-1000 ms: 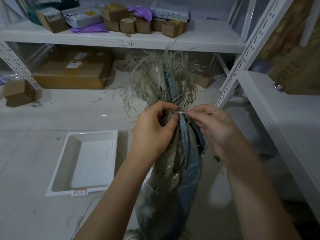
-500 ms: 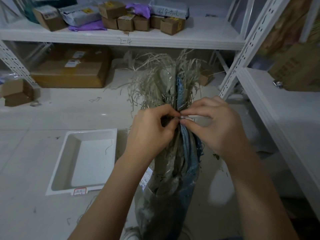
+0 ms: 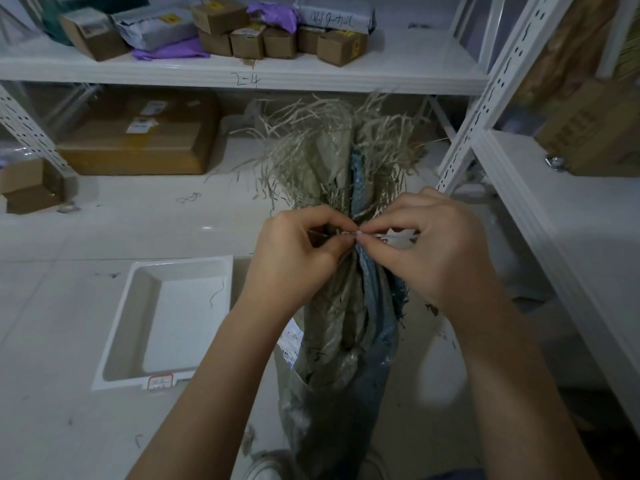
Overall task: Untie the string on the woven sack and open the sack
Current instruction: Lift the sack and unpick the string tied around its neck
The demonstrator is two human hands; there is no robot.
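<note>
sack (image 3: 341,323) neck tied shut, both hands pinching its string (image 3: 360,233).

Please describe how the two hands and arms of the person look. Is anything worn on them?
Both the left hand and the right hand are bare: no gloves, rings or watch are visible. The forearms are also uncovered down to the bottom edge of the picture, with no sleeve in view. The nails look short and plain.
</note>
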